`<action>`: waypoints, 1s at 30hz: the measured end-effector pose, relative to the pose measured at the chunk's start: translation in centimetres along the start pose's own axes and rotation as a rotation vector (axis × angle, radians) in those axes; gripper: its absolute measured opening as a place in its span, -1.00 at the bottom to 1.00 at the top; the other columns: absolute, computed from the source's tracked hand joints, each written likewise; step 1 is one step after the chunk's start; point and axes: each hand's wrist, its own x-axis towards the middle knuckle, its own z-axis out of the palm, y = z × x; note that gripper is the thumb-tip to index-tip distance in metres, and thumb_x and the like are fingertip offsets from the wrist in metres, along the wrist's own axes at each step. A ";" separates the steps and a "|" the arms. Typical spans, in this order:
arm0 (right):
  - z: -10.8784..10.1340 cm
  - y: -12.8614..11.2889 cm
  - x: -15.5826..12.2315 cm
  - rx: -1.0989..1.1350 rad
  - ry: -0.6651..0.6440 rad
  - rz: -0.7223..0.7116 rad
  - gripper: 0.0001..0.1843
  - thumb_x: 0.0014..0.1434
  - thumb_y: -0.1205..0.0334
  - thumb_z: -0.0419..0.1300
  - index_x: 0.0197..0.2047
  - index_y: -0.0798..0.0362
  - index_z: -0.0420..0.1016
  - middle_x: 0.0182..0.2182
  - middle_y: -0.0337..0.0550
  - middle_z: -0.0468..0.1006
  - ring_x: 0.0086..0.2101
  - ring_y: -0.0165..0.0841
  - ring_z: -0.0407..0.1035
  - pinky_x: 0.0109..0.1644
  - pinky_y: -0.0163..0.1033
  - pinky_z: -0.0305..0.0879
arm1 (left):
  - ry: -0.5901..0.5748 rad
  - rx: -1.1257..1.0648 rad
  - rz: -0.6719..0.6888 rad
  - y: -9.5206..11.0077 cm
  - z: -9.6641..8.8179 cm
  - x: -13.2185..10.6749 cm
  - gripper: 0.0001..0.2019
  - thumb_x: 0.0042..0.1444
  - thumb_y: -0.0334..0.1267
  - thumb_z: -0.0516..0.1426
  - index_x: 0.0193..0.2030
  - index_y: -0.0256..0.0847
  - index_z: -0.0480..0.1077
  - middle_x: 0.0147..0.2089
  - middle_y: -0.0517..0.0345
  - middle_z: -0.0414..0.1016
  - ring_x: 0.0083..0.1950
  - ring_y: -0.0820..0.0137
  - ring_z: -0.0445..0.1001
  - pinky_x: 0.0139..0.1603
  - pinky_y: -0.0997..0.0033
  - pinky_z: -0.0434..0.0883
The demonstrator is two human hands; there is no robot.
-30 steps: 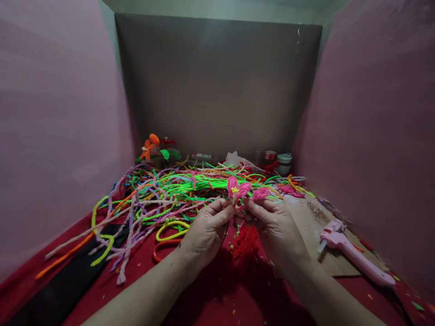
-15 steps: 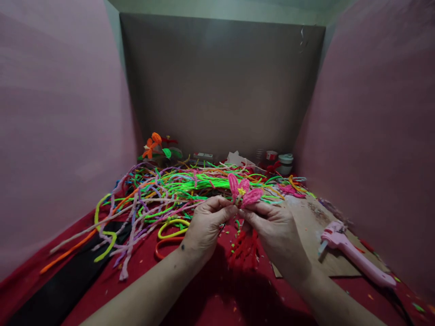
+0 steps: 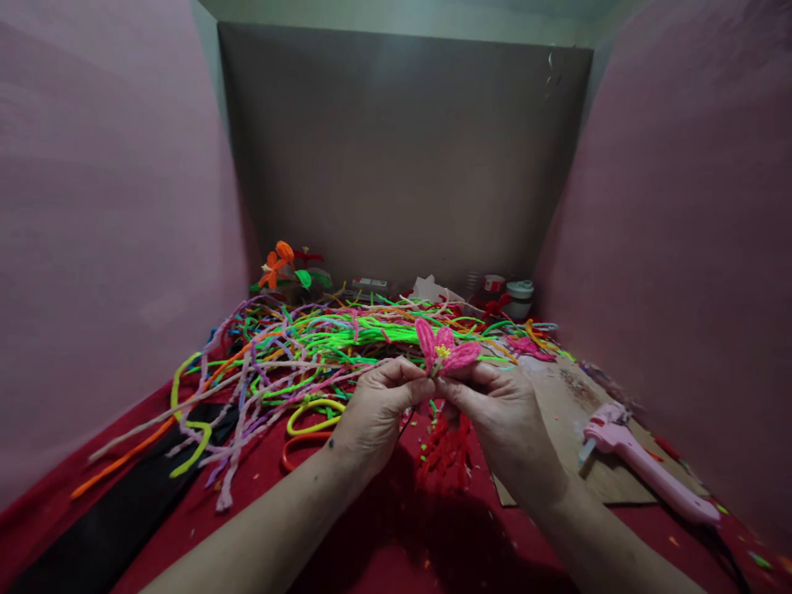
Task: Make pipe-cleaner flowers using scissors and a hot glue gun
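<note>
A pink pipe-cleaner flower point(image 3: 462, 355) with a yellow centre stands upright between my two hands. At its base, my left hand point(image 3: 382, 404) pinches with thumb and forefinger. My right hand point(image 3: 495, 412) pinches the same base from the other side, its fingers behind the right petal. The thumbs nearly meet, and the stem beneath them is mostly hidden. Below and behind my hands lies a bunch of red fuzzy strips point(image 3: 446, 454). Just left of my left hand are the yellow and orange-red handle loops point(image 3: 314, 418) of what look like scissors.
A tangled heap of colourful pipe cleaners point(image 3: 346, 334) spreads behind and to the left. On the right, a pink glue gun point(image 3: 649, 466) rests on a cardboard sheet point(image 3: 557, 412). Orange flowers point(image 3: 276, 266) and a lidded cup point(image 3: 520, 299) stand at the back. Red cloth point(image 3: 371, 536) covers the surface.
The pink flower has tilted and shifted very slightly to the right. Both hands keep their pinch at its base; everything else lies as before.
</note>
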 end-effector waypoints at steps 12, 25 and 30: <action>-0.2 1.1 0.4 0.125 -0.014 0.015 -0.91 -0.20 0.28 0.36 -0.58 0.07 0.53 -0.69 -0.30 0.42 -0.66 -0.53 0.17 -0.58 -0.37 0.14 | -0.016 0.013 -0.050 0.8 0.3 0.0 -0.84 -0.27 -0.37 0.32 -0.61 -0.29 0.40 -0.57 0.24 0.38 -0.50 0.54 0.28 -0.40 0.51 0.22; -0.7 2.4 1.0 0.344 -0.088 0.143 -0.88 -0.32 0.32 0.43 -0.60 0.06 0.58 -0.60 -0.27 0.48 -0.55 -0.50 0.25 -0.45 -0.34 0.19 | -0.110 0.015 -0.111 0.8 0.2 0.1 -0.84 -0.32 -0.41 0.32 -0.62 -0.30 0.40 -0.59 0.25 0.37 -0.52 0.54 0.27 -0.38 0.50 0.21; -0.9 2.5 1.1 0.380 -0.093 0.169 -0.82 -0.40 0.30 0.46 -0.61 0.05 0.59 -0.62 -0.24 0.52 -0.56 -0.49 0.30 -0.43 -0.34 0.21 | -0.138 -0.010 -0.160 0.4 -0.2 0.1 -0.83 -0.31 -0.39 0.34 -0.60 -0.30 0.41 -0.55 0.23 0.38 -0.46 0.51 0.31 -0.30 0.47 0.24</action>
